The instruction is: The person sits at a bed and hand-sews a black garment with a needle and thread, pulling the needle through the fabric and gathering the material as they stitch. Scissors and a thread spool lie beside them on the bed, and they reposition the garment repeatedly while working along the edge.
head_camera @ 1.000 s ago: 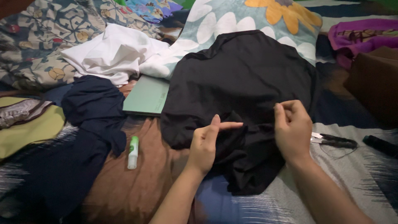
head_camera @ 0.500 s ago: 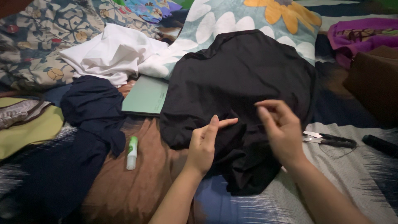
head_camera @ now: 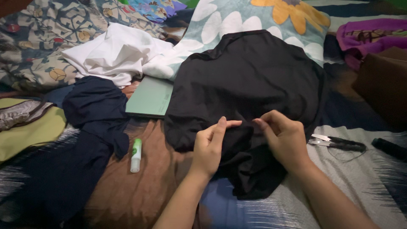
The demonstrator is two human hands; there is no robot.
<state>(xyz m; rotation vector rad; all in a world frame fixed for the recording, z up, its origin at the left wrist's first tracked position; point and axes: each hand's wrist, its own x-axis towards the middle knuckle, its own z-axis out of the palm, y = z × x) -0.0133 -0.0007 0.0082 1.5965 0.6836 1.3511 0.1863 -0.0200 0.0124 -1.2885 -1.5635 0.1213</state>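
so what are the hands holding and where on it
Both hold the black garment near its lower edge: left hand pinches a fold, right hand pinches beside it.

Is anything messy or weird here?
Nothing looks broken or spilled. Clothes lie crumpled around: a white cloth and a navy garment. Small snips lie loose on the bedding beside the right hand, blades bare.

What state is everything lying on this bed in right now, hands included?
Left hand: pinching the black cloth's fold.
Right hand: fingertips pinched together at the same fold.
Black cloth: spread out, lower edge bunched.
White cloth: crumpled.
Navy cloth: crumpled.
Small tube: lying flat, capped.
Thread snips: lying untouched.
Green flat case: closed, partly covered.
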